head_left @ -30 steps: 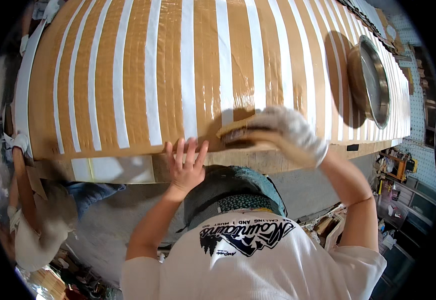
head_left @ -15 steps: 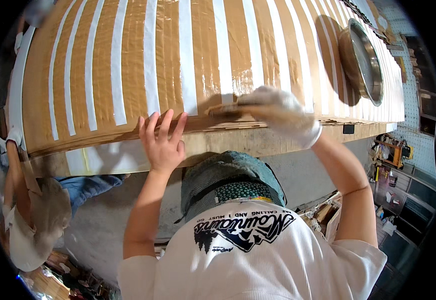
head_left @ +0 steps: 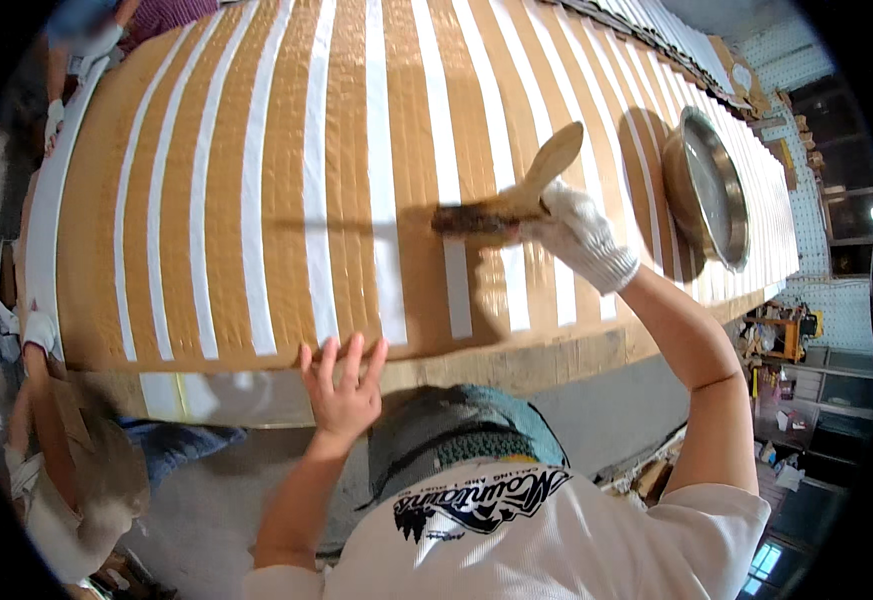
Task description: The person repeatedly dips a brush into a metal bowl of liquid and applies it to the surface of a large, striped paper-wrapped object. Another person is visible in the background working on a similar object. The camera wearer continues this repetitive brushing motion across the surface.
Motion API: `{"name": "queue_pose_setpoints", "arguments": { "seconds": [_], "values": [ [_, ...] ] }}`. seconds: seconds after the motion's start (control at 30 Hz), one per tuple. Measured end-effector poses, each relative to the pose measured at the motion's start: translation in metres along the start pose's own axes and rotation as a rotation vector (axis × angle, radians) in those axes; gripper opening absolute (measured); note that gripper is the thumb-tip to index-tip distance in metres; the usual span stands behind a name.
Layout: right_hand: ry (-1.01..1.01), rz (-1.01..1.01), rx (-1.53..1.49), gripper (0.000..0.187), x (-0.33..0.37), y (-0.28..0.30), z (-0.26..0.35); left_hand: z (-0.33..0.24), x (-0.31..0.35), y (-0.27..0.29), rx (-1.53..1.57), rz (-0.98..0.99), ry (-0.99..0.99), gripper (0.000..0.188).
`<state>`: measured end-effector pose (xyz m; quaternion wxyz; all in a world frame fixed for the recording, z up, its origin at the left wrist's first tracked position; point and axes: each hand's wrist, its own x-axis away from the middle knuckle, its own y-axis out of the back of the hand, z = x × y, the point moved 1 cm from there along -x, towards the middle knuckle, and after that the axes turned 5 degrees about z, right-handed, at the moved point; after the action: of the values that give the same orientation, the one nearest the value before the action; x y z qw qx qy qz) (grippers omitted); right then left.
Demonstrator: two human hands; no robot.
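Found a wide brush with a pale wooden paddle handle and dark bristle head [head_left: 496,215] over a glossy brown surface with parallel white strips [head_left: 284,250], inward from the near edge of that surface. Noted as tilted, handle end raised, bristle end directed toward the surface's left end. Cannot tell whether in contact with the surface.

Observed gripped in a right hand in a white knitted glove [head_left: 576,235], closed around the base of the handle; carried on a bare forearm slanting inward over the near edge, bent at the elbow.

Found a bare left hand [head_left: 341,395] at the surface's near edge, back upward, spread with fingers extended and slightly parted, resting by the fingertips.

Noted a round metal basin [head_left: 678,185] toward the surface's right end; a pale wooden ledge [head_left: 556,365] along its near edge; a co-worker's white-gloved hand [head_left: 40,330] by its left end.
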<state>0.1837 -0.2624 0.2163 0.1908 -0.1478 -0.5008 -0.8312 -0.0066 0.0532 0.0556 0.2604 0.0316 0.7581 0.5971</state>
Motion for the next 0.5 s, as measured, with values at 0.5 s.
{"name": "queue_pose_setpoints", "arguments": {
  "seconds": [0.5],
  "values": [
    [0.264, -0.51, 0.075, 0.051, -0.396, 0.148, -0.023, -0.001, 0.048, -0.025, -0.076, 0.256, -0.012, 0.055]
  ]
}}
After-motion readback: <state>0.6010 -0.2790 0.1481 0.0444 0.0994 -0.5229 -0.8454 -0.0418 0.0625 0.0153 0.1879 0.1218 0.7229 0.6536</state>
